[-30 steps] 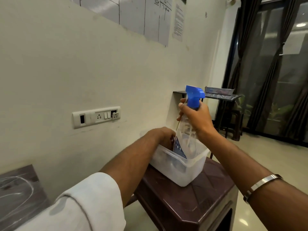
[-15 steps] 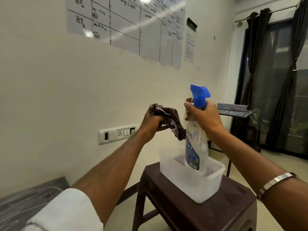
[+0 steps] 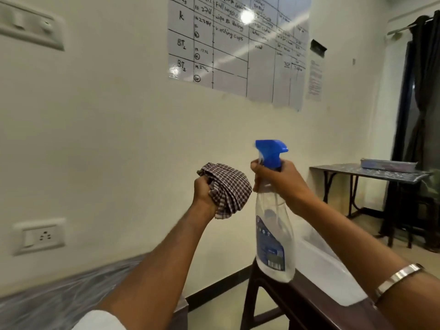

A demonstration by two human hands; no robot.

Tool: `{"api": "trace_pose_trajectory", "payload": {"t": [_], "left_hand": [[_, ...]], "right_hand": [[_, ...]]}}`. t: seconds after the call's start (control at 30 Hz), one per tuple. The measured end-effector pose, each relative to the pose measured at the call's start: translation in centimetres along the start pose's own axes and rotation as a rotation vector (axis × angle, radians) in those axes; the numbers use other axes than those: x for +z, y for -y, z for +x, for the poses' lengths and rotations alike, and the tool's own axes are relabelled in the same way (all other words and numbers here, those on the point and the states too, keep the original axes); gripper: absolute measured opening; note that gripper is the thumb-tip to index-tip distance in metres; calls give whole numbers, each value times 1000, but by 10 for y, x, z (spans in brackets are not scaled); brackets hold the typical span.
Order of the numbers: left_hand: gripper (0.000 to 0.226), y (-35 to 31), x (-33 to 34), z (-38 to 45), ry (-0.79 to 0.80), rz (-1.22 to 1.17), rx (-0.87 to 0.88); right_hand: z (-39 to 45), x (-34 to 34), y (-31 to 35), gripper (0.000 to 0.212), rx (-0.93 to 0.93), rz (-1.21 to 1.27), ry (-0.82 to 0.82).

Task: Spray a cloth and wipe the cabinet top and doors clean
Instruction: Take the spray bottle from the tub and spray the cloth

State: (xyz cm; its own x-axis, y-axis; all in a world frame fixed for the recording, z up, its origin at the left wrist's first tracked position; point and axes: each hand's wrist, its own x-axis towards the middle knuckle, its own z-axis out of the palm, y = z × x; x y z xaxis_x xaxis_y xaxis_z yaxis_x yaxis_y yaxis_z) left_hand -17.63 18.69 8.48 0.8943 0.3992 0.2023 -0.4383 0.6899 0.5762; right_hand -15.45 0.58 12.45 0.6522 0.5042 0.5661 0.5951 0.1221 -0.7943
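Single head-worn wide-angle view, looking forward and slightly down along both forearms, facing the wall (image 3: 119, 139). Left hand (image 3: 203, 190) and right hand (image 3: 278, 179) are sitting near, mid-frame; whiteboard (image 3: 238, 48) is showing above the fingers.

Brown-and-white checked cloth (image 3: 226, 186), clear spray bottle (image 3: 273, 236) (blue trigger head, blue label).

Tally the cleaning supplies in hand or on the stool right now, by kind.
Checked cloth: 1, gripped by the left hand
Spray bottle: 1, gripped by the right hand
White plastic tub: 1, on the brown stool
Total: 3
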Motion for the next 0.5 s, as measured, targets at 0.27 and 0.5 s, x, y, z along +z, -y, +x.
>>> {"api": "trace_pose_trajectory", "payload": {"t": [0.27, 0.5], "left_hand": [[43, -42, -47, -31, 91, 224, -31], [29, -62, -69, -53, -44, 387, 169]], "right_hand": [[-22, 83, -27, 32, 109, 4, 132], [-41, 107, -31, 38, 171, -28, 188]]}}
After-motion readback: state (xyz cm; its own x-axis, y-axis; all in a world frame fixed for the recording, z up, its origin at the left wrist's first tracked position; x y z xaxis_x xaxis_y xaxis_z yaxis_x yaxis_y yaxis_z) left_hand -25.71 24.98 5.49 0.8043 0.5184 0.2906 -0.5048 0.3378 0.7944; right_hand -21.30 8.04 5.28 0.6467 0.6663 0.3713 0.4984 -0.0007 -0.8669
